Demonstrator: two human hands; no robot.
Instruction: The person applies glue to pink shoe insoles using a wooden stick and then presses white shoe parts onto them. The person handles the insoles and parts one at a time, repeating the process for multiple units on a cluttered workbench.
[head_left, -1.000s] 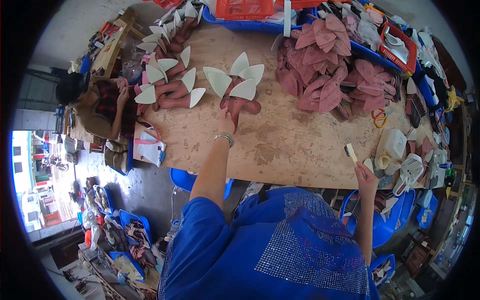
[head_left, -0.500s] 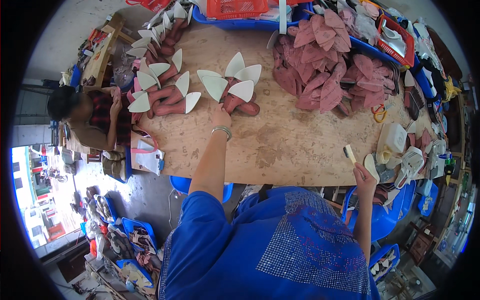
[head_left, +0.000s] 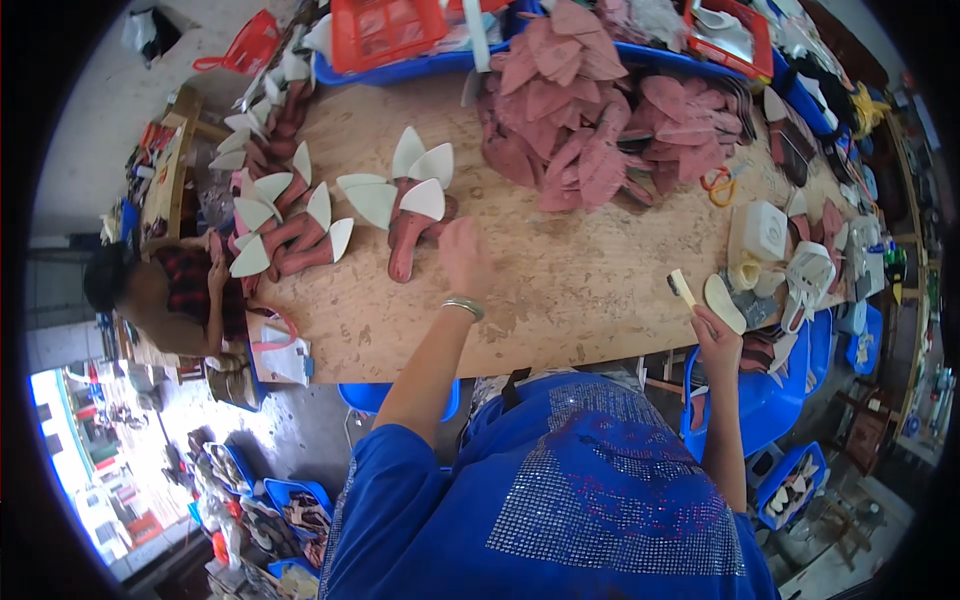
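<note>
Progress – judged partway: several pink shoe pieces (head_left: pixel 415 225) with white insoles fanned out on the wooden table (head_left: pixel 580 290), big pink heap (head_left: pixel 590 130) untouched | left hand (head_left: pixel 465 255) – open, holding nothing, just beside the nearest piece, its long axis toward the person | right hand (head_left: pixel 715 335) – closed on a brush (head_left: pixel 682 288), angled up-left.

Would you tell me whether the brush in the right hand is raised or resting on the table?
Raised: the right hand holds the brush upright above the table edge.
</note>
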